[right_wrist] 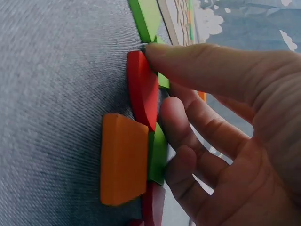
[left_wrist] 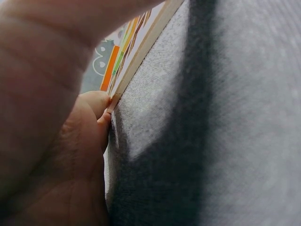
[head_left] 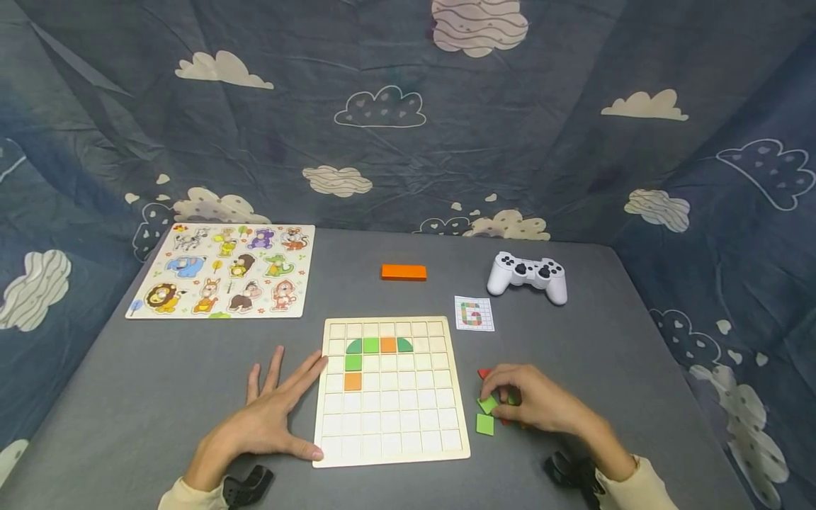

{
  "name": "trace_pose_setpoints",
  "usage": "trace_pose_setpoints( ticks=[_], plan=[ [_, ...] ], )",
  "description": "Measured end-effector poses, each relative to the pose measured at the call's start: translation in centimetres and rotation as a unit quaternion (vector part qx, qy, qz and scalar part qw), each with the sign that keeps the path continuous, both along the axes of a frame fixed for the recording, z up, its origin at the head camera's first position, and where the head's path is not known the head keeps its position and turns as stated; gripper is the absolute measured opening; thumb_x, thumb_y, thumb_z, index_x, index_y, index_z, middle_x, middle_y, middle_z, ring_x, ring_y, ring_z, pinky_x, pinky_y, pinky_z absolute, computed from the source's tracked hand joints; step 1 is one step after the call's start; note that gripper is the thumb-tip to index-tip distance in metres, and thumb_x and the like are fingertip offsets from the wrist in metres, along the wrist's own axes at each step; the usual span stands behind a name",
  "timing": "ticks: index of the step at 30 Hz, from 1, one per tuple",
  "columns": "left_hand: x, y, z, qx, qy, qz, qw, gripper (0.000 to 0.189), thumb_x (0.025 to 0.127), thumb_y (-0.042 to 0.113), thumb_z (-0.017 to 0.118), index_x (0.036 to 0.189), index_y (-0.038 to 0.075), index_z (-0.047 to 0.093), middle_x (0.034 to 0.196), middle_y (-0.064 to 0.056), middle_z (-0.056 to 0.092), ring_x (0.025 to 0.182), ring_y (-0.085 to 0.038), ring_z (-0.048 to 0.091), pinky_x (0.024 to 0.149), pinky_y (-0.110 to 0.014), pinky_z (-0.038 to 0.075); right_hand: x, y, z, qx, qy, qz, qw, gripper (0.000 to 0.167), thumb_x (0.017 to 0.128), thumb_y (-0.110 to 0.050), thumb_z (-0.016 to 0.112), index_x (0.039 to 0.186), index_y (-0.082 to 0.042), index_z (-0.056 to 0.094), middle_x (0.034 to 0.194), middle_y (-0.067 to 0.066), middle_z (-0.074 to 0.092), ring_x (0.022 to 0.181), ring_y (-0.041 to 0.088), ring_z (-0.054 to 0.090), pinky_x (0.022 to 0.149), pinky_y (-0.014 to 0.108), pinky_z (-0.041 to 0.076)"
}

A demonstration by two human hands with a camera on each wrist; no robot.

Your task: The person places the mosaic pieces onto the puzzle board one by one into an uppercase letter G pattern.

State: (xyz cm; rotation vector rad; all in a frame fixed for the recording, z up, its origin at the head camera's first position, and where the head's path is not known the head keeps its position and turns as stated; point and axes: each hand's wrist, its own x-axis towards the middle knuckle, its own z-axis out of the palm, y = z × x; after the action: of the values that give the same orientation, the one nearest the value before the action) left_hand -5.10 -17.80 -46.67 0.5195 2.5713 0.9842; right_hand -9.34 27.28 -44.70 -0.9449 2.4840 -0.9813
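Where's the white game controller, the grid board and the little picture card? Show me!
White game controller (head_left: 532, 273): head view, on the middle of its body.
Grid board (head_left: 390, 401): head view, on a bare square near its middle.
Little picture card (head_left: 473, 314): head view, on its printed pattern.

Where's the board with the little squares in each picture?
Head: the board lies flat, below the middle.
Left wrist: the board shows as a slanted pale edge at the top, near the middle.
Right wrist: just a slice of the board, at the top, slightly right of centre.
Shared landmark: the cloth with clouds, behind everything.
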Motion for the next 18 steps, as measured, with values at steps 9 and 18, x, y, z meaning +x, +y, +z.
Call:
trace_pose_setpoints(
  ticks=[9,18],
  plan=[
    [0.0,0.2,0.0,-0.001,-0.003,0.003,1.0000,0.137,0.053,0.064,0.090,0.162,0.024,0.018,0.170,-0.004,0.011,0.146,-0.051,-0.028,0.105,-0.073,-0.024,-0.1,-0.3,0.2,0.039,0.032,-0.006,0.9987,0.021,0.081,-0.008,0.082,0.095,-0.021,0.072,0.082,-0.009,0.062,0.068,0.003,0.054,0.061,0.020,0.046],
    [0.0,0.1,0.0,-0.007,-0.001,0.002,1.0000,0.136,0.054,0.065,0.089,0.162,0.025,0.017,0.170,-0.004,0.010,0.146,-0.050,-0.028,0.105,-0.074,-0.024,-0.7,-2.4,0.7,0.042,0.064,-0.014,0.9970,0.016,0.084,-0.014,0.080,0.097,-0.021,0.074,0.088,-0.009,0.066,0.066,0.002,0.052,0.060,0.018,0.044]
  ],
)
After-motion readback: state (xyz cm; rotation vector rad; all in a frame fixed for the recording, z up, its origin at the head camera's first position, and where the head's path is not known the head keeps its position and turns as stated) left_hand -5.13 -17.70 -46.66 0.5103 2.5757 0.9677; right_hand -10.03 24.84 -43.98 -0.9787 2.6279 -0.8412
